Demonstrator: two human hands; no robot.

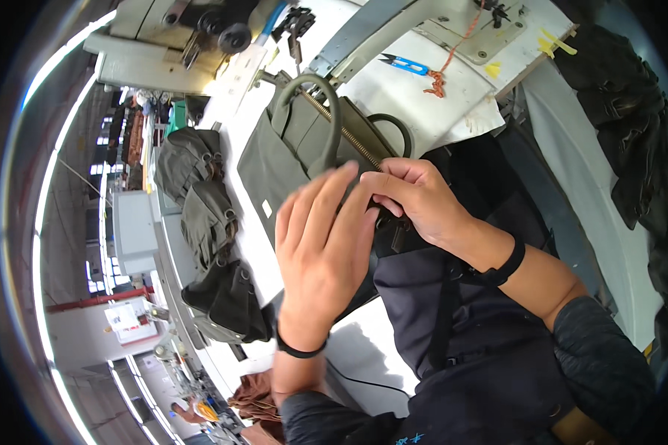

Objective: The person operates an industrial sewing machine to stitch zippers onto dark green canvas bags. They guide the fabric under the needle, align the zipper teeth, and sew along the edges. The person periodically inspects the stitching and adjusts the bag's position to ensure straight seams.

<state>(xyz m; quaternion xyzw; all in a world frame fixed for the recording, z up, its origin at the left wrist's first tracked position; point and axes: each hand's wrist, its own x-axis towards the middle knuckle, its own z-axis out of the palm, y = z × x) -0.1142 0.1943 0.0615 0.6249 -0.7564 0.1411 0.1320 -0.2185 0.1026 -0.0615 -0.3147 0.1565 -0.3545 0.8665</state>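
Head view, left hand [321, 233] beside right hand [425, 199], at olive handbag [273, 157]

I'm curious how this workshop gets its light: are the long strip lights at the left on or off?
On: the strip lights glow bright white against the darker surroundings.
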